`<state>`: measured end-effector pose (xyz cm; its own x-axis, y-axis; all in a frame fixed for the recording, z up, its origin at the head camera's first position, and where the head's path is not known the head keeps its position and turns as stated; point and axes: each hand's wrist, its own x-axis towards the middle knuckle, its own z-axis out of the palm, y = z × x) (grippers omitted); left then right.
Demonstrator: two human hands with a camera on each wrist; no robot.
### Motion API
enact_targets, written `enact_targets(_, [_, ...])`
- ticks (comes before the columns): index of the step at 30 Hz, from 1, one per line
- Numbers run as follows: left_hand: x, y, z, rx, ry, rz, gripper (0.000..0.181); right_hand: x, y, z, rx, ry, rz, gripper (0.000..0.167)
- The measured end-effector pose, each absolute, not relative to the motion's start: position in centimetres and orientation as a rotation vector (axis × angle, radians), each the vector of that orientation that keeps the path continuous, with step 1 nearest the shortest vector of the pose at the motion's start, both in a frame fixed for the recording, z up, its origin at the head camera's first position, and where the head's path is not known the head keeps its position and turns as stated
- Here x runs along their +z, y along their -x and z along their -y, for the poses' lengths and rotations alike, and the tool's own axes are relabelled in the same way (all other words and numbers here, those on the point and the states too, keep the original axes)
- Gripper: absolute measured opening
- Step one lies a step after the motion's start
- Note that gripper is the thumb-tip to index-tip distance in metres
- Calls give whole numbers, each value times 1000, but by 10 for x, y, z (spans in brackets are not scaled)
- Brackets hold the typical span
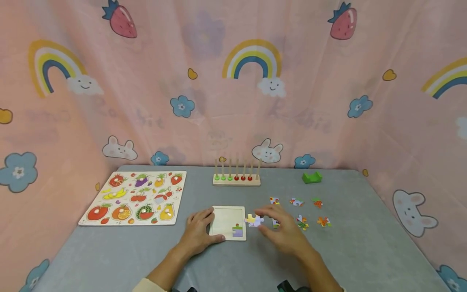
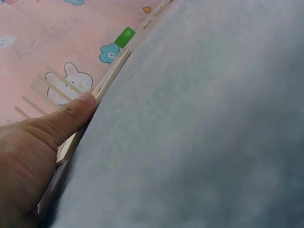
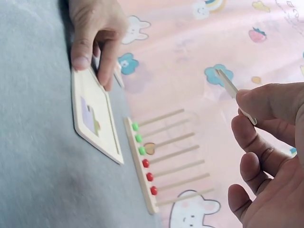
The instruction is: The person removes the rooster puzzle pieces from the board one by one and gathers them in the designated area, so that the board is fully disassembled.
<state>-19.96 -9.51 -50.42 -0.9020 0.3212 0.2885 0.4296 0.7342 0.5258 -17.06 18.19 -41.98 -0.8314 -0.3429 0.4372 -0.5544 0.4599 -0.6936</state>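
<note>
A square wooden puzzle tray [image 1: 223,221] lies on the table, with one purple-and-green jigsaw piece [image 1: 237,231] in its lower right corner. My left hand [image 1: 200,232] holds the tray by its left side, thumb on the near edge and fingers at the far left. Just right of the tray, above the table, a yellow-and-lilac jigsaw piece [image 1: 254,220] is pinched between thumb and forefinger of my right hand [image 1: 282,230]. The right wrist view shows that piece [image 3: 230,84] edge-on. Part of another loose jigsaw piece [image 1: 275,223] shows behind the right hand.
More loose jigsaw pieces [image 1: 302,222] lie in rows to the right. A fruit puzzle board [image 1: 127,221] occupies the left. At the back stand a pegged bead rack [image 1: 236,183] and a green block [image 1: 311,177]. A patterned pink curtain [image 1: 204,134] surrounds the table.
</note>
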Motion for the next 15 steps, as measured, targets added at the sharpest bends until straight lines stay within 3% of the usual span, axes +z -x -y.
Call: enact_targets(15, [-502, 201, 95, -904, 616, 2740, 84, -408, 161, -216, 1353, -810, 2365, 38])
